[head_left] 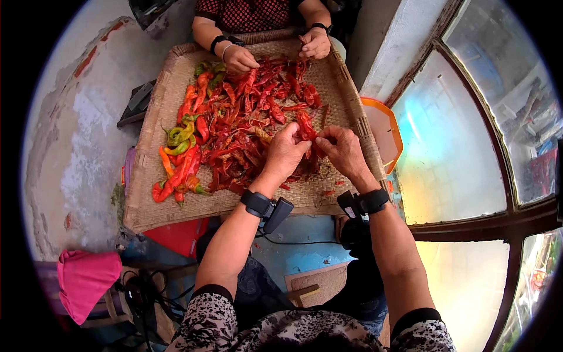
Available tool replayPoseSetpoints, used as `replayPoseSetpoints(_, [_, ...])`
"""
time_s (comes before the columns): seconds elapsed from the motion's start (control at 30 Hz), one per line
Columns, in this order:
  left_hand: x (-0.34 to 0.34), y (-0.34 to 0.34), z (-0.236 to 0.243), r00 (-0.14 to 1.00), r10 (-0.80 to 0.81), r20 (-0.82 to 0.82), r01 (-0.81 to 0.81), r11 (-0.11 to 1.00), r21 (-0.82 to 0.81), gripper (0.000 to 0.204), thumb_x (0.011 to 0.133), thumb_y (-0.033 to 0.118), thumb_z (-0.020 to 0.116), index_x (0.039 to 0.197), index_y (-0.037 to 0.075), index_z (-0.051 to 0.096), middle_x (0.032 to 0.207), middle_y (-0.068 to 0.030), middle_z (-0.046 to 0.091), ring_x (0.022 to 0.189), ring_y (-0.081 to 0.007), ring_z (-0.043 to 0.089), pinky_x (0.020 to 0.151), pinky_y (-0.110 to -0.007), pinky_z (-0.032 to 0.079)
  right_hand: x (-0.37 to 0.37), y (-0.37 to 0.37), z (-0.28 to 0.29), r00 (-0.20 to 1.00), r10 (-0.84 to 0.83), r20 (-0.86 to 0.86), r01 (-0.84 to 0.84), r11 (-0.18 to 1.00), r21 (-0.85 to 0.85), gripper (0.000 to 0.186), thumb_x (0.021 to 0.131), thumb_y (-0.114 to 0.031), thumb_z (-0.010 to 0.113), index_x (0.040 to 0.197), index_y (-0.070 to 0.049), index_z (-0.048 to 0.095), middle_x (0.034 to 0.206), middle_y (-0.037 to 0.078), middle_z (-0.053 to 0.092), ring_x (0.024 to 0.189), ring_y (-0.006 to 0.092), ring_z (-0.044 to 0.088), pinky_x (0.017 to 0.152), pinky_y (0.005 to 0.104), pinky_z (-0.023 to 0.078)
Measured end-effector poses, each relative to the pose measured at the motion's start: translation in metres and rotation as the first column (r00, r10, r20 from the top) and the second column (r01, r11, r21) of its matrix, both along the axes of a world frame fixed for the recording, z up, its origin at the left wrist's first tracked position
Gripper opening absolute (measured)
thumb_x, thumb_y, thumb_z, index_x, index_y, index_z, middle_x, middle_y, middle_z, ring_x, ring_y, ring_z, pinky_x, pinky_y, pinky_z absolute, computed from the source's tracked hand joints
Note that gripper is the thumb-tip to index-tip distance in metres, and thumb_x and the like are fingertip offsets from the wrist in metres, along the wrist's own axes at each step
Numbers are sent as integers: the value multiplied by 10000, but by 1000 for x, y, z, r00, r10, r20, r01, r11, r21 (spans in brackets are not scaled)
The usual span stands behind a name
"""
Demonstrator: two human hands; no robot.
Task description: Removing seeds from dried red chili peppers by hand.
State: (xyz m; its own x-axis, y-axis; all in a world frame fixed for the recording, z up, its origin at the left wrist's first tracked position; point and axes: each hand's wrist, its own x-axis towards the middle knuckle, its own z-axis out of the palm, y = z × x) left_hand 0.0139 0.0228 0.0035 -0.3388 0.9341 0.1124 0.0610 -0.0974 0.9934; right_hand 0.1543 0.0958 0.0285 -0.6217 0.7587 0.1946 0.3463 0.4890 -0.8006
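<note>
Pinching one red chili pepper (307, 128) between them, both hands work at the right side of the woven tray (170, 88): left hand (285, 154) closed on its lower end, right hand (342, 151) curled on the upper part. Pepper mostly covered by fingers, so length and stem hard to make out.

Chili pile (246, 123) fills the tray middle; too overlapped to count, mostly red. About three green or yellow-green peppers (180, 136) at the left edge, a few orange ones (165, 161) beside them. Small red bits lie loose on the weave near the wrists.

Two black wrist devices, one per forearm: left (267, 206), right (362, 202); a cable runs under them.

Second person across the tray, cut off at the top, only torso and two hands show: one hand (239, 58) resting on the pile, fingers bent; other hand (315, 44) at the far rim, what it holds unclear.

Orange plastic tray (384, 132) half hidden behind the woven tray's right edge. Pink cloth (85, 281) lower left. Window glass (457, 146) on the right, glare-washed.
</note>
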Motion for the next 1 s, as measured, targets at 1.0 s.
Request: replayPoseSetpoints(1.0, [-3, -20, 23, 983, 34, -180, -56, 991, -118, 288, 851, 133, 576, 1108, 4, 564, 965, -101, 616, 846, -161, 586, 741, -304, 504, 23, 30, 16, 671, -471, -572, -95, 711, -697, 121, 885, -211, 600, 925, -97, 599, 820, -37, 582, 707, 68, 490, 626, 234, 378])
